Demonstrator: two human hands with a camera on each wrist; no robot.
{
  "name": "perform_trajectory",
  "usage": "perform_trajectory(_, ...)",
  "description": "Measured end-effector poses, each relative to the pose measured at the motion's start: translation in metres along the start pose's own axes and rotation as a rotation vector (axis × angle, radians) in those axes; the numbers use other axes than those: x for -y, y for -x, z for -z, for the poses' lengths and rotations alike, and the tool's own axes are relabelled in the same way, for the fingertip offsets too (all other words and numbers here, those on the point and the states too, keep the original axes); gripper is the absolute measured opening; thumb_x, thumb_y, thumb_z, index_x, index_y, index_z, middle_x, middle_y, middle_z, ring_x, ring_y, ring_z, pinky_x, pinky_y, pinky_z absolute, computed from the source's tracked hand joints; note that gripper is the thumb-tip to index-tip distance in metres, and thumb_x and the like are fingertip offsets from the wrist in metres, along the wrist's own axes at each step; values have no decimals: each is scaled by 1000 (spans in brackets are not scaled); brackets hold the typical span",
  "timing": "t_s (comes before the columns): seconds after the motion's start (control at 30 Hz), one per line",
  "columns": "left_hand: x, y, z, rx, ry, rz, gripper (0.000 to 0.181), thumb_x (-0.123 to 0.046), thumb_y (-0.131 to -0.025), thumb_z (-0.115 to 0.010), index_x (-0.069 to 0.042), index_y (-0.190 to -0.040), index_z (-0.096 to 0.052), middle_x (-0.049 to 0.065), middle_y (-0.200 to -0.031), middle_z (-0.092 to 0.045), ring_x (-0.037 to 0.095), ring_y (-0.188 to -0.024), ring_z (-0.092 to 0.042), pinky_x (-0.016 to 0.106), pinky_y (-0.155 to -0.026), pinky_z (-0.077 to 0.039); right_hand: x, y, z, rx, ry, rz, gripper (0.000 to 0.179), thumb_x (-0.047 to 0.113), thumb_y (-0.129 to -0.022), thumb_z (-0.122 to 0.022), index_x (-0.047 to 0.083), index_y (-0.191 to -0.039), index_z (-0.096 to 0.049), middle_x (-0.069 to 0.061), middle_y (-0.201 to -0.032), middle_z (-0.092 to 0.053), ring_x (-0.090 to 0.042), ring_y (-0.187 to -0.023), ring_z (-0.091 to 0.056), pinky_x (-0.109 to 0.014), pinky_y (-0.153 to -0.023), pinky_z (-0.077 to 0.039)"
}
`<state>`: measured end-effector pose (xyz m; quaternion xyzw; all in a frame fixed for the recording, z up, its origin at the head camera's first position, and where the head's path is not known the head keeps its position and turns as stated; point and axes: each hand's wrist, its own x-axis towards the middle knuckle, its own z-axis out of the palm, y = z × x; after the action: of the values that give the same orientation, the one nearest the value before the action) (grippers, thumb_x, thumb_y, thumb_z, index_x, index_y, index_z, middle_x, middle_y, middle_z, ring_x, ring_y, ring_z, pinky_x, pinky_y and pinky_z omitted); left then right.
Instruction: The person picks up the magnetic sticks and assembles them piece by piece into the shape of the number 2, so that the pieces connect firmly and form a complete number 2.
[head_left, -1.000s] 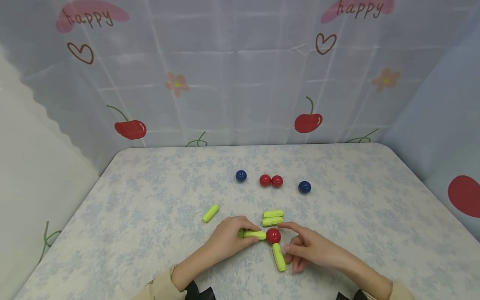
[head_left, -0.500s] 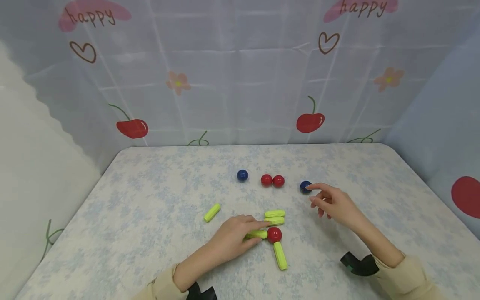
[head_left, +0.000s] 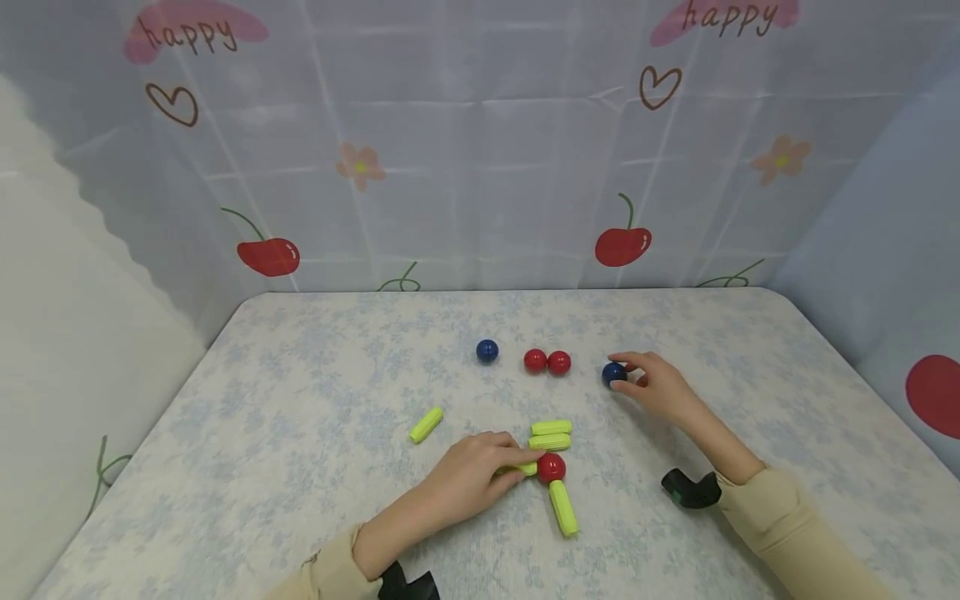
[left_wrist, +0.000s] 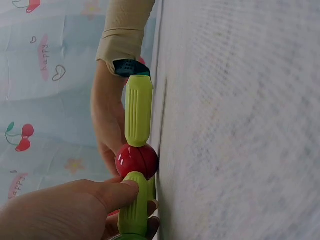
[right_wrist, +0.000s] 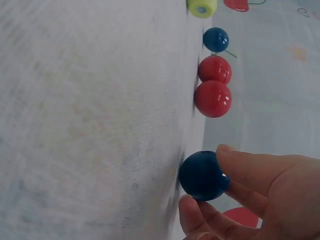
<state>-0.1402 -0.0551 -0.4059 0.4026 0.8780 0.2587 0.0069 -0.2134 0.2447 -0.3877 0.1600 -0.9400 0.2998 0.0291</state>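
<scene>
My left hand (head_left: 472, 475) pinches a ribbed yellow-green rod (left_wrist: 134, 210) between thumb and fingers. That rod's end meets a glossy red ball (head_left: 551, 467), and a second yellow-green rod (head_left: 564, 508) joins the same ball, pointing toward the front of the table. In the head view, the fingers cover most of the held rod. Farther back on the right, my right hand (head_left: 660, 389) has its thumb and fingers around a dark blue ball (right_wrist: 202, 176), low at the table surface.
Two red balls (head_left: 547, 362) sit side by side at the back, with another blue ball (head_left: 487, 351) to their left. Two yellow-green rods (head_left: 551, 435) lie parallel just behind the joined red ball. A single rod (head_left: 426, 425) rests farther left on the patterned table (head_left: 300, 375).
My right hand has moved from beside the joined rod back and right to the blue ball, and its fingers have closed around it. My left hand stays at its rod.
</scene>
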Motion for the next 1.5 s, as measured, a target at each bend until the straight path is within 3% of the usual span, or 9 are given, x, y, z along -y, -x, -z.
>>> perform_trajectory(0.23, 0, -1, -1, 10, 12, 21, 35, -20, -93, -61, -22, -127, -60, -8, -99, -61, 1, -79, -51, 16, -62, -40, -3, -4, -7, 36, 19, -16, 34, 10, -85, -69, -4, -115, -59, -18, -94, -59, -27, -74, -57, -40, -62, -49)
perform_trajectory(0.43, 0, -1, 0, 11, 20, 25, 34, -20, -93, -61, -21, -127, -61, -7, -98, -61, 1, -79, -51, 16, -63, -40, 16, 18, -1, 137, -44, -12, 34, 20, -85, -70, 0, -111, -60, -8, -89, -59, -21, -76, -57, -34, -61, -48)
perform_trajectory(0.6, -1, -2, 1, 8, 23, 38, 34, -19, -93, -61, -22, -127, -61, -7, -99, -61, 2, -77, -50, 17, -62, -40, 37, 44, 1, 329, -240, 66, 33, 24, -86, -69, 3, -109, -60, -1, -91, -58, -15, -75, -55, -29, -61, -48)
perform_trajectory(0.73, -2, -2, 1, 13, 30, 47, 34, -19, -93, -60, -21, -127, -61, -6, -100, -61, 3, -79, -51, 19, -64, -41, 42, 63, -4, 514, -474, 108, 30, 19, -89, -66, 0, -112, -58, -6, -94, -58, -14, -76, -55, -28, -61, -50)
perform_trajectory(0.87, -2, -2, 1, 15, 33, 52, 35, -18, -93, -60, -21, -127, -61, -6, -100, -61, 3, -80, -52, 20, -65, -42, 43, 78, -9, 681, -693, 148, 40, 10, -92, -60, -1, -128, -48, -13, -99, -57, -13, -76, -56, -28, -65, -50)
perform_trajectory(1.0, -1, -2, 1, 6, 38, 48, 35, -17, -92, -61, -21, -127, -61, -6, -99, -61, 3, -79, -52, 19, -65, -41, 47, 87, -15, 792, -817, 143, 56, 8, -93, -58, 6, -143, -34, -17, -107, -55, -13, -80, -57, -27, -70, -50)
perform_trajectory(1.27, -1, -2, 2, 6, 51, 49, 34, -17, -93, -61, -21, -127, -61, -6, -99, -61, 3, -79, -51, 19, -65, -41, 51, 93, -26, 838, -834, 165, 56, 9, -92, -60, 7, -143, -36, -9, -104, -53, -7, -81, -52, -23, -71, -48)
perform_trajectory(1.5, -2, -1, 2, 10, 68, 57, 35, -17, -93, -61, -22, -128, -60, -7, -98, -60, 3, -79, -50, 20, -66, -42, 53, 94, -33, 829, -857, 176, 51, 8, -92, -60, 6, -139, -42, -9, -105, -55, -10, -87, -56, -30, -78, -50)
